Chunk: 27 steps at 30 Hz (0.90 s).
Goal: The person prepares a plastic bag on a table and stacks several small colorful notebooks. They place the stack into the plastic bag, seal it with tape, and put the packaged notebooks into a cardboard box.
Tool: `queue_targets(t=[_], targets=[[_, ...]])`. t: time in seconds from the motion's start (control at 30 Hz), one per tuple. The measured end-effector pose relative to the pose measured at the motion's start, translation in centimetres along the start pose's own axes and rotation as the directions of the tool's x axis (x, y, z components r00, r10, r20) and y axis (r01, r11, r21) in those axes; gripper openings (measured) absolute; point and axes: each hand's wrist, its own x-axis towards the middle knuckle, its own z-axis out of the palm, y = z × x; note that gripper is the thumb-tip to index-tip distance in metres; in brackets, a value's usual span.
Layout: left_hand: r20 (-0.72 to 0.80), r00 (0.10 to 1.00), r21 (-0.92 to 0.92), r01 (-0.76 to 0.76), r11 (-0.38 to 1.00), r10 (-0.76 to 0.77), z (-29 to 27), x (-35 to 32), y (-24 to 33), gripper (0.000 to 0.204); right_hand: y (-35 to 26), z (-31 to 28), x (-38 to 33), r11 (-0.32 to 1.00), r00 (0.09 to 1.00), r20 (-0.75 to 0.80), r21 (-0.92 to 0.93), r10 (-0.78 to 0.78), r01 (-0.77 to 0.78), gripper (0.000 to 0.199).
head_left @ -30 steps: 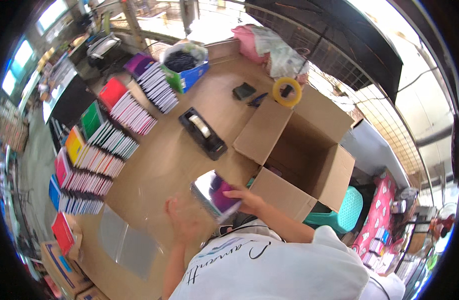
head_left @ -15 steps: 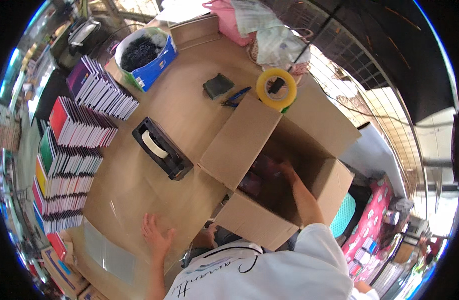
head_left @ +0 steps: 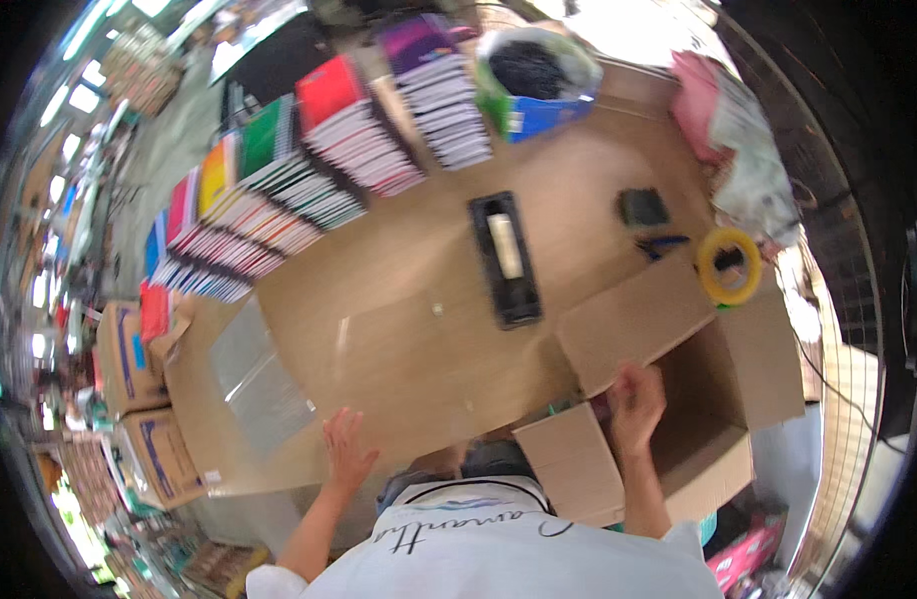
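Observation:
My left hand (head_left: 348, 449) is open above the near edge of the brown tabletop (head_left: 398, 359), fingers spread, nothing in it. At the right stands an open cardboard box (head_left: 568, 454) with its flaps folded outward. My right hand (head_left: 636, 409) is raised at the box's opening, beside its left flap. Its fingers look bent but are smeared by motion, and nothing shows clearly in them. The box's inside is dark, and its contents are mostly hidden. Left of the box lies a black tape dispenser (head_left: 508, 299) with a pale roll in it.
Notebooks with coloured covers stand in several stacks (head_left: 328, 150) along the far left. A clear plastic sheet (head_left: 259, 379) lies at the left. Beyond the box are a yellow tape roll (head_left: 714, 290), dark-handled pliers (head_left: 662, 246), a dark block (head_left: 642, 208) and a blue bin (head_left: 543, 118).
My right hand has come up out of the box's inside to its opening. The view has swung left, so the table's things appear shifted right. My left hand stays open.

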Motion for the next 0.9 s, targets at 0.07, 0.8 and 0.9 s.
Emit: queue_targets(t=[0.07,0.8,0.9], targets=[[0.167,0.985,0.178,-0.075,0.981,0.045,0.1,-1.8,-2.9,0.089,-8.0,6.1,-3.1,0.960,0.864,0.465,0.270,-0.191,0.067,0.034],[-0.783,0.449,-0.457,0.057,0.888,-0.431,-26.6,15.6,-28.6,0.042,-28.1,27.2,6.0,0.868,0.377,0.860,0.140,-0.345,0.476,0.043],[-0.672,0.561,-0.284,0.406,0.868,-0.483,-32.8,20.3,-34.1,0.048,-40.9,35.5,8.4,0.659,0.340,0.627,0.387,-0.701,0.645,0.018]])
